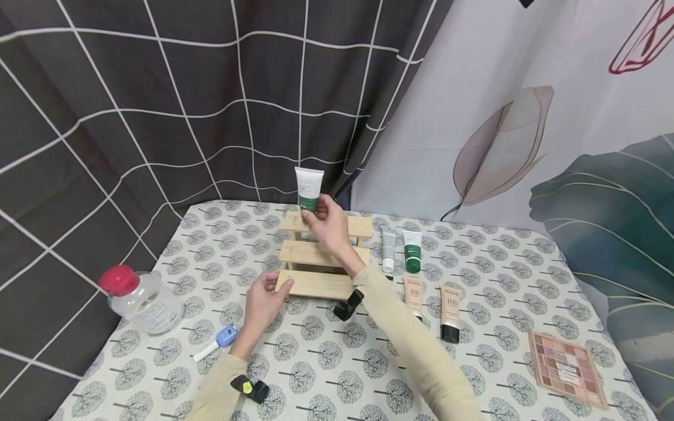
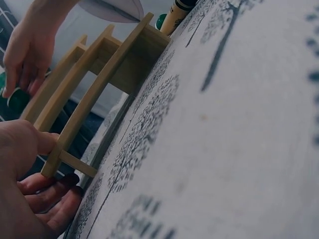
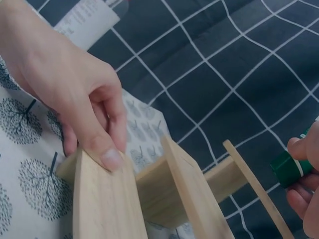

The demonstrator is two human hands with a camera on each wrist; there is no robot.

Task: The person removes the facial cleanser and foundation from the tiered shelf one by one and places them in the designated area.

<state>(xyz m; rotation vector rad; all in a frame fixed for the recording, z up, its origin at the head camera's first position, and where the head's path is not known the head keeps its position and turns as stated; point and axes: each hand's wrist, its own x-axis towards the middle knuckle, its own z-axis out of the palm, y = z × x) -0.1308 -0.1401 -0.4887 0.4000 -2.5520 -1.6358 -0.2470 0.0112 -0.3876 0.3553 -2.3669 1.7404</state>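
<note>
A three-step wooden display rack [image 1: 318,284] stands on the patterned cloth. My left hand [image 1: 264,301] grips the left end of its lowest step, thumb on top and fingers beneath, as the left wrist view shows. Over the left end of the top step, my right hand [image 1: 333,229] holds a white and green squeeze tube [image 1: 309,184] upright, cap down. Its green cap [image 3: 286,169] shows between the fingers in the right wrist view, close to the top step.
Right of the rack lie a grey tube [image 1: 388,248], another white and green tube [image 1: 413,251] and two BB cream tubes [image 1: 450,307]. An eyeshadow palette [image 1: 567,369] is far right. At left are a red-capped clear bottle [image 1: 152,307] and a blue and white item [image 1: 226,335].
</note>
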